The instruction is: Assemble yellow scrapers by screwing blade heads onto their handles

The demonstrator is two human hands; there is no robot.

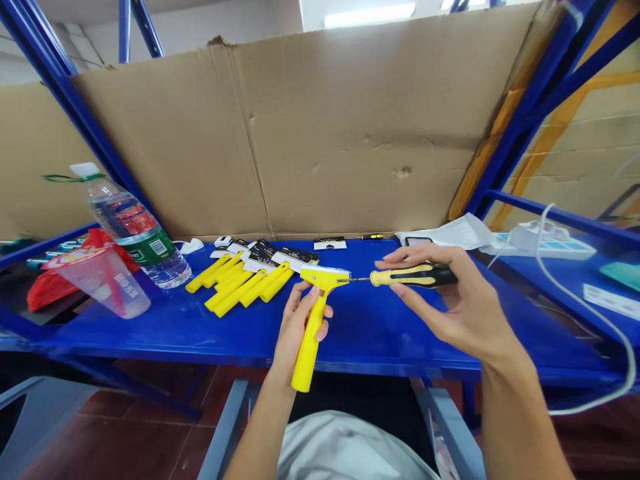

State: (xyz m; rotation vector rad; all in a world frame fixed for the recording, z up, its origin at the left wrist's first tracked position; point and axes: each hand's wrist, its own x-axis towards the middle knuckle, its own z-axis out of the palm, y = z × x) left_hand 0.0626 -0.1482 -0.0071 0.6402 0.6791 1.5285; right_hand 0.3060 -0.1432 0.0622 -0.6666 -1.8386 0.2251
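My left hand [299, 327] grips the handle of a yellow plastic scraper [309, 353], holding it upright with its wide head at the top. My right hand [440, 300] is shut on a screwdriver [415, 275] with a yellow and black handle. Its thin metal shaft points left, and the tip is at the scraper's metal-edged head. Several more yellow scrapers [240, 283] lie side by side on the blue table [150, 333], with black and white cards at their heads. A small screwdriver [373, 237] lies at the table's back edge.
A water bottle [135, 230] lies tilted near a clear plastic cup [100, 280] and a red bag [50, 293] at the left. Cardboard [300, 133] stands behind the table. A power strip [540, 243] and white cable [600, 320] sit right, on a blue steel shelf frame.
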